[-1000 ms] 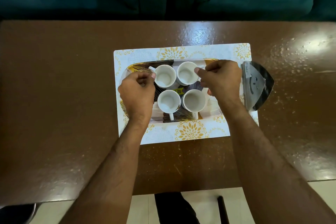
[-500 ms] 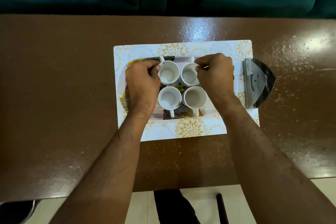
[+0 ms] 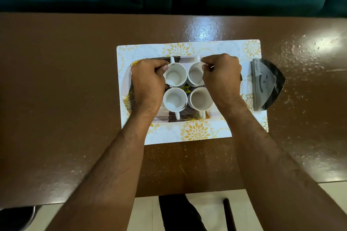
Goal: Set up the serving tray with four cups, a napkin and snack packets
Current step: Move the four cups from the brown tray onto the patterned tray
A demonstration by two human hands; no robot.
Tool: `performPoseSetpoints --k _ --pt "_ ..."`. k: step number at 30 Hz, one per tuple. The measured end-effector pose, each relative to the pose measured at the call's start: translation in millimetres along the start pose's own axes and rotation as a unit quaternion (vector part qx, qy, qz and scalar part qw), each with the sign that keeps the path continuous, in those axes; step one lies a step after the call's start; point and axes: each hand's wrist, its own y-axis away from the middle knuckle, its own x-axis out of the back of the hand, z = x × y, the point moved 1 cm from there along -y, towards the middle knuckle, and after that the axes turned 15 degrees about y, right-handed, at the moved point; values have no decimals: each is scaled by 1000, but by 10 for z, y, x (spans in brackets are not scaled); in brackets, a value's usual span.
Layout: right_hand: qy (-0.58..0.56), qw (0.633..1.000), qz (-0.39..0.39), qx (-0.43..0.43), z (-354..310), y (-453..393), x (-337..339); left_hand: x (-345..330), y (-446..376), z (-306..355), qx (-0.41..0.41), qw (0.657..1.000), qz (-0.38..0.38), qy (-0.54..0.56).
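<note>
Left hand (image 3: 148, 82) is curled closed against the far-left cup (image 3: 175, 76); right hand (image 3: 221, 78) is curled closed at the far-right cup (image 3: 195, 75), both on the tray (image 3: 187, 60).

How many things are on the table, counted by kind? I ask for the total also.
White cups: 4 (far left, far right, near left, near right)
Patterned tray: 1
Floral placemat: 1
Dark silver packet: 1
Total: 7

Both hands (left hand, right hand) cover part of the tray, so anything under them cannot be counted.
</note>
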Motion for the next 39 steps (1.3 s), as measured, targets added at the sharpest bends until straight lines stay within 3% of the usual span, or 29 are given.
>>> performPoseSetpoints --k 21,39 --pt "31 999 23 23 -16 6 5 -46 -23 5 7 1000 13 8" --pt "50 998 -2 23 -5 -2 11 -33 0 33 7 1000 17 2"
